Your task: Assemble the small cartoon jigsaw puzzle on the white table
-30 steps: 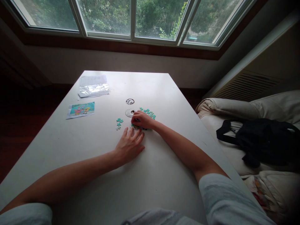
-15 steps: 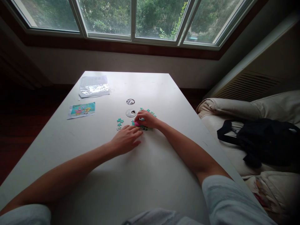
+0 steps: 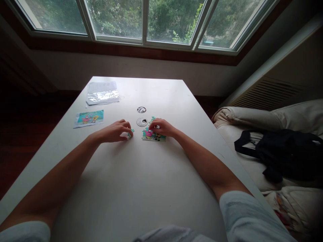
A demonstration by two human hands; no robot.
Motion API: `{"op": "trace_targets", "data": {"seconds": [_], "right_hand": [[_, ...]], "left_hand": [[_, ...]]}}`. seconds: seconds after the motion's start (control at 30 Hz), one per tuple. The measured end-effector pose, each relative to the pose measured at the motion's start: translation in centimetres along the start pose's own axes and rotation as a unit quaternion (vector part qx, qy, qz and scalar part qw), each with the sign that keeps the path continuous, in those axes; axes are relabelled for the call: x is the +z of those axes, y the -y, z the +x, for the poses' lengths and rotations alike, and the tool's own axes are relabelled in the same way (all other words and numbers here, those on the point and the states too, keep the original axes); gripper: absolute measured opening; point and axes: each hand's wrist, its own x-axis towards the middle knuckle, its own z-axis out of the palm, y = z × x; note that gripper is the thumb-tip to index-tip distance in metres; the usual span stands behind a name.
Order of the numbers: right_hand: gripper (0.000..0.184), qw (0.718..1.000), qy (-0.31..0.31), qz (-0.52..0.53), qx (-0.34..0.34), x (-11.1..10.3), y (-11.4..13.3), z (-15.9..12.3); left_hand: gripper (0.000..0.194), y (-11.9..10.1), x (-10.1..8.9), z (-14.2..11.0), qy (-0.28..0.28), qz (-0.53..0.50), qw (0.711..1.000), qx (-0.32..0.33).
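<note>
My left hand is at the small loose green puzzle pieces, thumb and bent fingers closed around one; its fingertips partly cover the pieces. To the right lies a partly joined jigsaw puzzle, with a pink figure and green-blue background. My right hand rests over it, fingers curled down and pinched at its upper middle part. What exactly lies under those fingertips is hidden. A picture sheet with the same pink and yellow cartoon figures lies at the left of the table.
Two round inset discs sit in the white table behind the puzzle. Papers with a shiny clear plastic bag lie at the far left corner. A pale sofa with a black bag stands at the right.
My left hand has moved left, from beside the puzzle to the loose pieces, uncovering the puzzle's front edge. My right hand stays over the puzzle, shifted slightly. The view has shifted a little.
</note>
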Motion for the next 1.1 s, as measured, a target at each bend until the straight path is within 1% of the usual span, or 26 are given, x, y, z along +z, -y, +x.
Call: {"op": "trace_targets", "data": {"seconds": [0.17, 0.43, 0.63, 0.73, 0.87, 1.1], "right_hand": [[0.010, 1.000, 0.027, -0.006, 0.009, -0.1, 0.3, -0.1], [0.011, 0.999, 0.036, -0.015, 0.017, 0.1, 0.0, -0.1], [0.013, 0.999, 0.031, -0.010, 0.003, 0.2, -0.2, 0.0], [0.014, 1.000, 0.026, -0.002, -0.005, 0.3, -0.3, 0.0], [0.015, 1.000, 0.020, 0.013, 0.001, 0.3, -0.1, 0.0], [0.017, 1.000, 0.016, 0.025, 0.011, 0.1, 0.3, 0.0]], "left_hand": [[0.030, -0.3, 0.2, 0.2, 0.002, 0.006, 1.000, 0.008], [0.027, -1.0, 0.7, 0.7, -0.004, 0.004, 1.000, 0.004], [0.031, -1.1, 0.9, 0.9, -0.018, 0.017, 1.000, -0.002], [0.030, -1.1, 0.8, 0.9, -0.016, 0.028, 0.999, -0.008], [0.027, -1.3, 0.8, 0.9, -0.020, 0.028, 0.999, -0.004], [0.024, -1.1, 1.0, 0.9, -0.033, 0.044, 0.998, -0.034]]}}
